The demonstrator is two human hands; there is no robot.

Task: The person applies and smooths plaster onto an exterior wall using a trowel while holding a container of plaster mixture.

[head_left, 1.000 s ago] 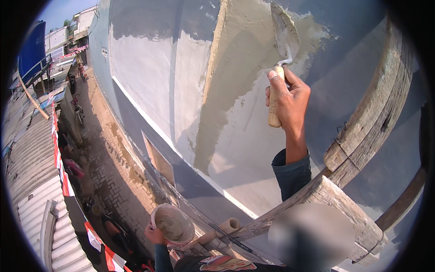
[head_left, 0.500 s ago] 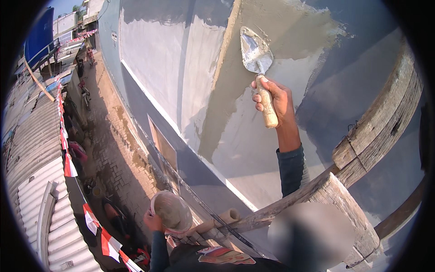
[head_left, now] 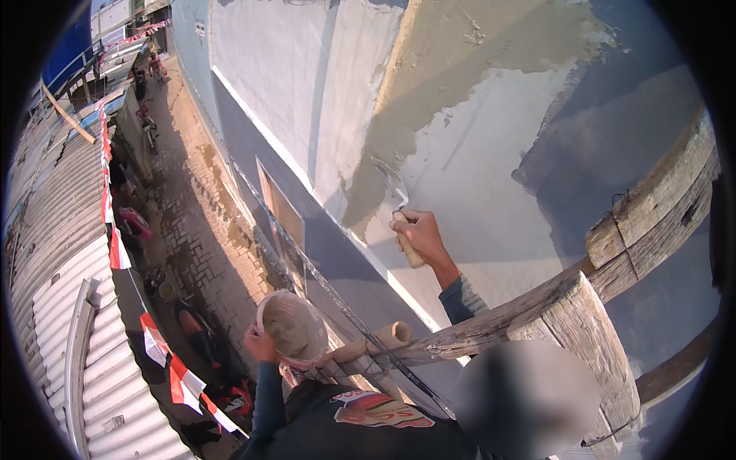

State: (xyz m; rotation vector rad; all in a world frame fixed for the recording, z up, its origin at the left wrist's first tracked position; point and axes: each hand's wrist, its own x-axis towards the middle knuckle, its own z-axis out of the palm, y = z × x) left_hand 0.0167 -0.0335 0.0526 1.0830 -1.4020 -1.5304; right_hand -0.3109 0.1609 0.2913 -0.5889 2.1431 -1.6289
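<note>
My right hand [head_left: 423, 236] is shut on the wooden handle of a trowel [head_left: 398, 189], whose blade lies over the lower part of a band of wet grey plaster [head_left: 452, 61] on the wall, beside a pale dry patch [head_left: 483, 169]. My left hand [head_left: 262, 341] grips the rim of a pale bucket [head_left: 313, 349] at lower centre, with wet grey mix [head_left: 287, 326] inside.
Weathered wooden beams [head_left: 560, 322] bound with wire run along my right, with a bamboo pole [head_left: 396, 337] and a dark rope [head_left: 337, 299]. Far below on the left lie a paved alley [head_left: 199, 146] with a person [head_left: 157, 69], corrugated roofs [head_left: 57, 322] and red-and-white bunting [head_left: 186, 383].
My right hand and trowel have moved down and to the left along the plaster band. The view has shifted; my left hand stays on the bucket.
</note>
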